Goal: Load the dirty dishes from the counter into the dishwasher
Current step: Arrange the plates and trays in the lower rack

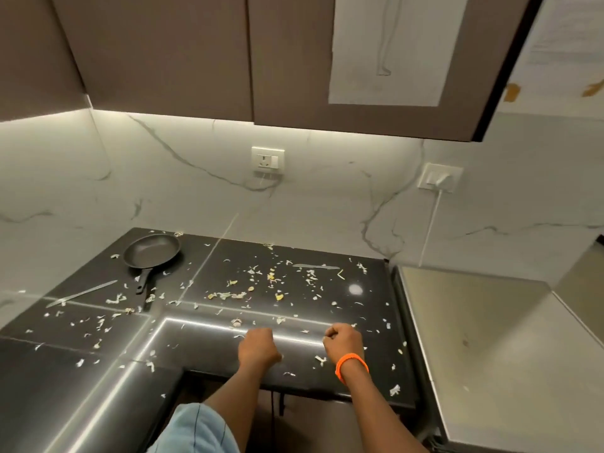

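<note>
A black frying pan (152, 250) sits at the back left of the dark counter (366, 308), its handle pointing toward me. One table knife (81, 293) lies left of the pan, and a second knife (316, 266) lies near the back wall toward the right. My left hand (258, 346) rests as a fist on the counter's front part. My right hand (344, 343), with an orange band at the wrist, is also closed, a little to the right. Neither hand holds anything that I can see. No dishwasher shows.
Food scraps (255, 286) are strewn over most of the counter. A steel-topped appliance (483, 338) stands against the counter's right end. Two wall sockets sit on the marble backsplash, one (441, 178) with a white cable. Brown cabinets (202, 53) hang overhead.
</note>
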Action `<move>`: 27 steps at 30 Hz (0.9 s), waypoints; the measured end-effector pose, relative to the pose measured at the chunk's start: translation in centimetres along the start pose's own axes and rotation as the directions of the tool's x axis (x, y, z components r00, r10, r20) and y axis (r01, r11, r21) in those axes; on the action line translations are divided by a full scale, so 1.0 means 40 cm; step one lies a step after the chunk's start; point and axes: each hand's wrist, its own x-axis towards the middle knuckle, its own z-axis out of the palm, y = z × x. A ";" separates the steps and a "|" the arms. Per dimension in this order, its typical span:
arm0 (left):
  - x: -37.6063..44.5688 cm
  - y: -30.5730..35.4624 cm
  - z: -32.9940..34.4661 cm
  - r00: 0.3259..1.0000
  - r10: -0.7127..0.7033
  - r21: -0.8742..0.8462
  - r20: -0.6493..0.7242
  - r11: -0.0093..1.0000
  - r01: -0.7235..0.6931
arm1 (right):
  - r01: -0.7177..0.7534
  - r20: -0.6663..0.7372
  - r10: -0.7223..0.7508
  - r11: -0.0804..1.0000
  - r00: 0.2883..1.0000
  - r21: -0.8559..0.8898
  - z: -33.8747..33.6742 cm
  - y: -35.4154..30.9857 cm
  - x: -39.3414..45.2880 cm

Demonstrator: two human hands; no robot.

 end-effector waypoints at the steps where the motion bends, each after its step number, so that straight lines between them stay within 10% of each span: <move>1: 0.018 -0.031 -0.007 0.999 -0.034 -0.006 0.015 0.999 0.034 | -0.010 0.012 0.010 1.000 1.000 -0.003 0.031 -0.008 0.015; 27: 0.474 -0.215 -0.103 0.928 -0.358 0.094 0.102 0.932 0.349 | 0.006 0.331 0.104 0.949 0.938 -0.314 0.343 -0.180 0.564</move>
